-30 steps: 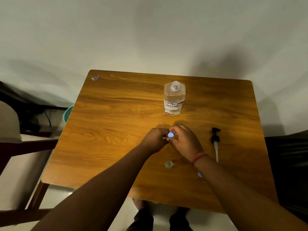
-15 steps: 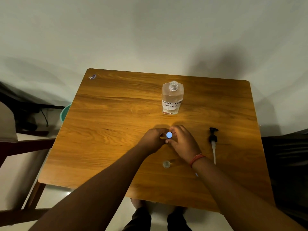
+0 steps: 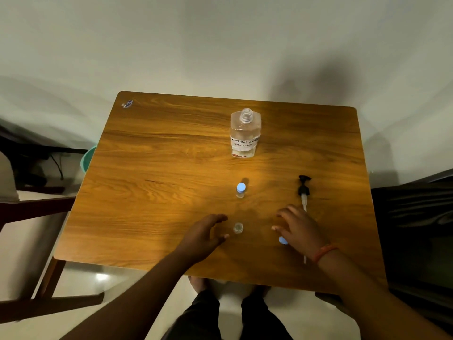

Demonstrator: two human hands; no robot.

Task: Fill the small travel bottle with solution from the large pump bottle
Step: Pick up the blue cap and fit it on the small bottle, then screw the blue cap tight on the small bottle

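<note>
Seen from above on a warm-brown wooden worktop (image 3: 159,168): a large clear plastic bottle (image 3: 245,134) with a handwritten white label, standing upright at the far side, neck uncapped, its black pump head with white dip tube (image 3: 304,192) lying flat well to the right. Nearer, a small clear travel bottle topped with a pale blue cap (image 3: 241,190), upright and apart from both hands. Closer still, a second small clear travel bottle (image 3: 238,227), open-mouthed, between the two hands. Left hand (image 3: 203,238) low over the worktop just beside that open bottle, fingers (image 3: 219,218) loosely spread, gripping nothing. Right hand (image 3: 297,228) likewise relaxed and empty, a loose pale blue cap (image 3: 283,240) just beneath its thumb. Likely step in hand: one bottle capped and set aside, the open one awaiting solution. Next move probably a steady lift and careful tilt of the large bottle over that narrow mouth, spillage the evident risk.
</note>
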